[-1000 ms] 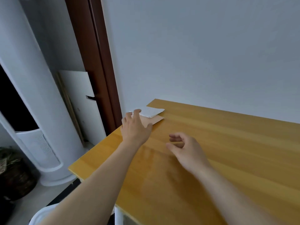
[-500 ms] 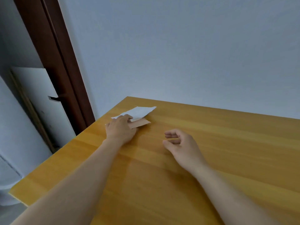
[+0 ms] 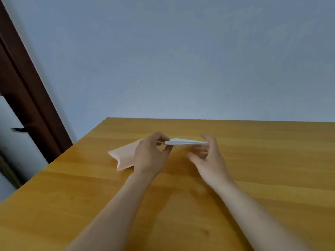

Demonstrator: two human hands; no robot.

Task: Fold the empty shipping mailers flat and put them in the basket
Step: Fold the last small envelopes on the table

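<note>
A white mailer (image 3: 184, 142) is lifted a little above the wooden table (image 3: 253, 160), seen nearly edge-on. My left hand (image 3: 151, 154) pinches its left end between thumb and fingers. My right hand (image 3: 208, 156) is at its right end, the fingertips touching the edge and the thumb spread below. A pale pink mailer (image 3: 124, 155) lies flat on the table, partly hidden under my left hand. No basket is in view.
The table's left edge runs diagonally at the lower left. Beyond it stand a dark brown door frame (image 3: 27, 98) and a white panel (image 3: 10, 142). A plain grey wall rises behind the table's far edge.
My left hand has picked the white mailer up off the pink one and drawn both nearer. My right hand has reached up to the white mailer's right end. The view has swung right.
</note>
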